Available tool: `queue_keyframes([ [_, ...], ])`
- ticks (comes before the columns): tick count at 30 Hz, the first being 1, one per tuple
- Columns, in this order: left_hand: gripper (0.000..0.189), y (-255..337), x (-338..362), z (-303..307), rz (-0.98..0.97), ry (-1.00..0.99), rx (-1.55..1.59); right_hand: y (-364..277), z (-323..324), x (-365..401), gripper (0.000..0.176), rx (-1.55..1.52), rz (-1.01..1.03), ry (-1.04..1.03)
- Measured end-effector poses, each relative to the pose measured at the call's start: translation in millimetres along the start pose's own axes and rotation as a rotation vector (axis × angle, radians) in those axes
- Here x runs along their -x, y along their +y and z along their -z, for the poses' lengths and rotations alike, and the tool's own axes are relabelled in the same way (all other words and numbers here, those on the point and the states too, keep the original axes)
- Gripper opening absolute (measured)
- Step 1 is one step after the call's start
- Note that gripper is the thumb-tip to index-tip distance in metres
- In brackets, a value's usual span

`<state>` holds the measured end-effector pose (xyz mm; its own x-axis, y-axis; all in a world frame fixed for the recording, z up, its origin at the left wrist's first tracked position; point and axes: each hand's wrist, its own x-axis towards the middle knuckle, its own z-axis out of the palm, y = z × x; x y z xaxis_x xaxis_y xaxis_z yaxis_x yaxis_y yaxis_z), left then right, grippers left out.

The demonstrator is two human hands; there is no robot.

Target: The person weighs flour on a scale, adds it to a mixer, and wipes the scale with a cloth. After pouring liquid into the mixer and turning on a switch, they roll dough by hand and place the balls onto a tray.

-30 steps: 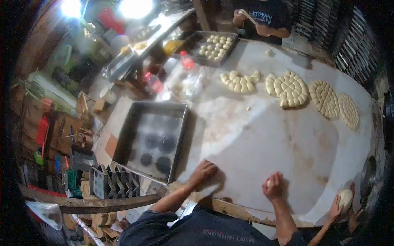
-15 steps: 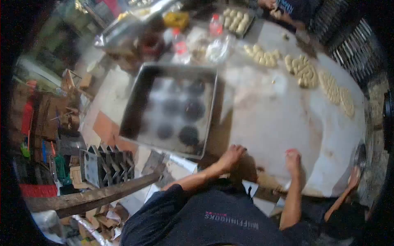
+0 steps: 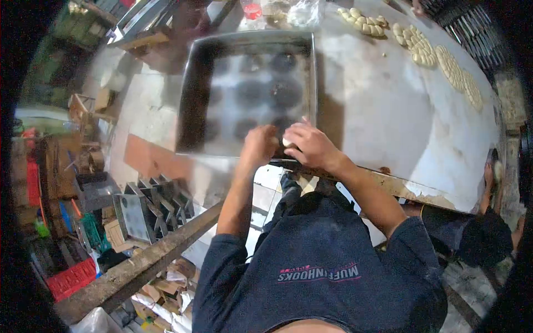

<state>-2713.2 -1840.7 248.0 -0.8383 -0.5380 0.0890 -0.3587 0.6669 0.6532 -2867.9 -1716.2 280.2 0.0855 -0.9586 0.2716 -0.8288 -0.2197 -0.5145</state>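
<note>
A deep square metal baking tray [image 3: 315,83] with dark round stains on its bottom stands on the table in front of me. Over its near right corner, my right hand [image 3: 313,147] closes its fingers on a small pale dough piece [image 3: 287,142]. My left hand [image 3: 260,145] is close beside it at the tray's front rim, fingers curled inward; what they may hold is hidden. Farther right on the table lie clusters of pale dough pieces [image 3: 419,49], laid close together.
A plastic bottle with a red label [image 3: 252,11] and a clear plastic bag [image 3: 304,13] stand behind the tray. Stacked metal tins [image 3: 145,208] and a wooden beam [image 3: 139,261] are at lower left. Another person's hand [image 3: 489,175] is at the table's right edge.
My hands, apart on the table right of the tray before, have come together over its near right corner. The dough piece now shows in my right fingers. The view has tilted down.
</note>
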Motion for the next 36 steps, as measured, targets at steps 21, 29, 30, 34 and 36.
queue_keyframes([
  [21, 0.062, 216.8, -480.3, -376.8, 0.100, -0.119, 0.507, 179.9, 130.0, 354.1, 0.010, 0.200, -0.954, 0.980],
  [29, 0.045, 293.5, -583.1, -456.5, 0.334, -0.241, 0.928, 208.9, 133.1, 348.9, 0.009, 0.191, -1.062, 1.033],
  [30, 0.043, 287.9, -575.5, -454.3, 0.339, -0.265, 0.984, 213.2, 131.4, 345.9, 0.009, 0.241, -1.040, 1.066],
  [34, 0.034, 239.4, -514.5, -426.5, 0.316, -0.367, 1.301, 226.8, 123.1, 349.6, 0.008, 0.287, -1.036, 1.043],
  [36, 0.029, 219.7, -466.2, -400.7, 0.367, -0.088, 0.788, 235.0, 125.8, 357.7, 0.009, 0.018, -1.022, 1.065],
])
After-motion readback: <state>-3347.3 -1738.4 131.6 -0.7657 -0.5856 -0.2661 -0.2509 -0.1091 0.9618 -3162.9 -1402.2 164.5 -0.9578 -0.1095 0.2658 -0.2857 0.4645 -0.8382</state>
